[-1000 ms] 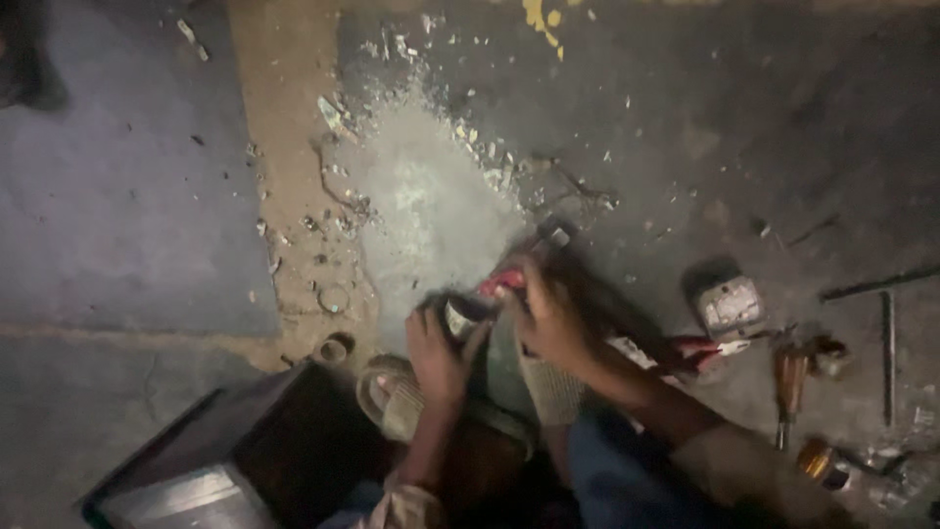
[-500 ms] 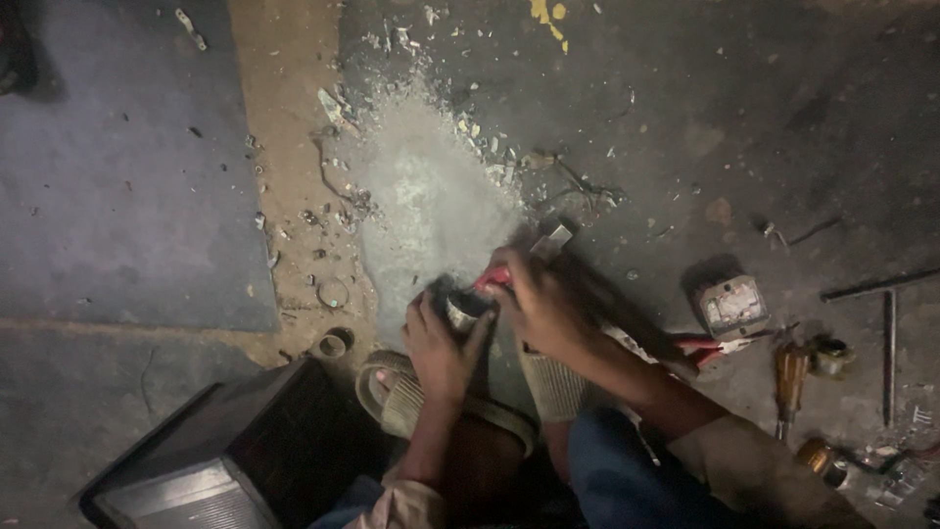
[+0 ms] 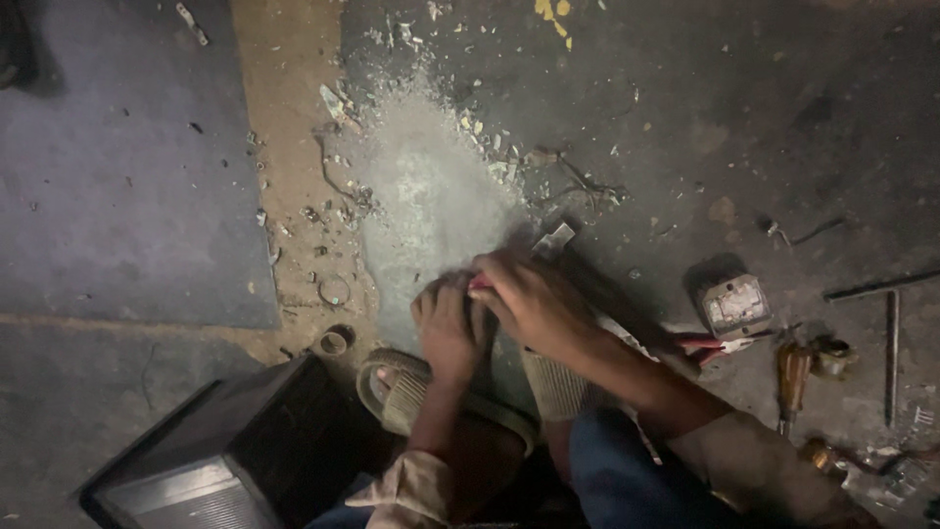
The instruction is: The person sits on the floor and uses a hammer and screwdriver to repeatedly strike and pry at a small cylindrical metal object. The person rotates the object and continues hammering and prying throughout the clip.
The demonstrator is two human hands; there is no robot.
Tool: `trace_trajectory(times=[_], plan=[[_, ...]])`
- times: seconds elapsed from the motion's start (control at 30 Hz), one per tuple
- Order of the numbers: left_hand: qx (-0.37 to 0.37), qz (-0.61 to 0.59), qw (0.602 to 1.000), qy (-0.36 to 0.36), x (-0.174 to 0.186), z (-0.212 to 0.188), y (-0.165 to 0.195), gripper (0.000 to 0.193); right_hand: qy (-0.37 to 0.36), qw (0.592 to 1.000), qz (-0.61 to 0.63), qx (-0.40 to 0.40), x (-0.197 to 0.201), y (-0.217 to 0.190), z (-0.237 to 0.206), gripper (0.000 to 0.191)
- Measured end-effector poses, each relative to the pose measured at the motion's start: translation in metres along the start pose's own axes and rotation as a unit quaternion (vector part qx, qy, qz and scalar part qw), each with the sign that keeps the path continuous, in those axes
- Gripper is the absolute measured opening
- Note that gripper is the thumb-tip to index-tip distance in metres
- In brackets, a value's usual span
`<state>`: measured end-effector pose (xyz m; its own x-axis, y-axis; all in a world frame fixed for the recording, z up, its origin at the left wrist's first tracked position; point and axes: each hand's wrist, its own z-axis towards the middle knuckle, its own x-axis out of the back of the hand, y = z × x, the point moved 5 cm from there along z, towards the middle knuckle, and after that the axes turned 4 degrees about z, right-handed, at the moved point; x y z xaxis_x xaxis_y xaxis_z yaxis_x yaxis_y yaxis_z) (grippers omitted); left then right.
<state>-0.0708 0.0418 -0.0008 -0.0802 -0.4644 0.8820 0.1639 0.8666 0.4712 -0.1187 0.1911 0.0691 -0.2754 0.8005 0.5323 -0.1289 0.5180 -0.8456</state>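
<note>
My left hand (image 3: 446,328) presses down on a small dark part on the concrete floor, and its fingers hide almost all of it. My right hand (image 3: 537,304) lies right beside it, wrapped around a red-handled tool (image 3: 480,283). A flat metal tip (image 3: 554,238) sticks out past the knuckles toward the pale dust patch (image 3: 431,186). Both hands touch each other just above my sandalled feet (image 3: 401,387).
A black box (image 3: 225,451) stands at the lower left. To the right lie a small square electrical part (image 3: 736,306), red-handled pliers (image 3: 720,343), a wooden-handled screwdriver (image 3: 791,372) and thin metal rods (image 3: 886,289). A metal ring (image 3: 334,340) and loose debris lie left of the hands.
My left hand has closed down over the small part, whose light face showed before. My right hand has shifted slightly closer to it with the tool.
</note>
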Motion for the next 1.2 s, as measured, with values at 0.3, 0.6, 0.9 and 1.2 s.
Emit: trace_trajectory(times=[0.3, 0.6, 0.9, 1.2], plan=[[0.034, -0.122, 0.992, 0.013, 0.004, -0.001, 0.002, 0.048, -0.045, 0.999, -0.009, 0.014, 0.003, -0.016, 0.008, 0.031], [0.06, -0.092, 0.994, 0.016, -0.003, 0.006, 0.004, 0.035, 0.011, 0.999, -0.044, 0.016, 0.004, -0.003, -0.007, 0.048], [0.145, -0.085, 0.986, 0.017, -0.002, 0.004, 0.006, 0.019, 0.07, 0.922, -0.311, -0.219, 0.02, 0.079, -0.104, 0.066], [0.107, -0.029, 0.992, 0.052, 0.001, 0.009, 0.012, 0.041, -0.01, 0.906, 0.092, -0.413, 0.049, 0.053, -0.1, 0.055]])
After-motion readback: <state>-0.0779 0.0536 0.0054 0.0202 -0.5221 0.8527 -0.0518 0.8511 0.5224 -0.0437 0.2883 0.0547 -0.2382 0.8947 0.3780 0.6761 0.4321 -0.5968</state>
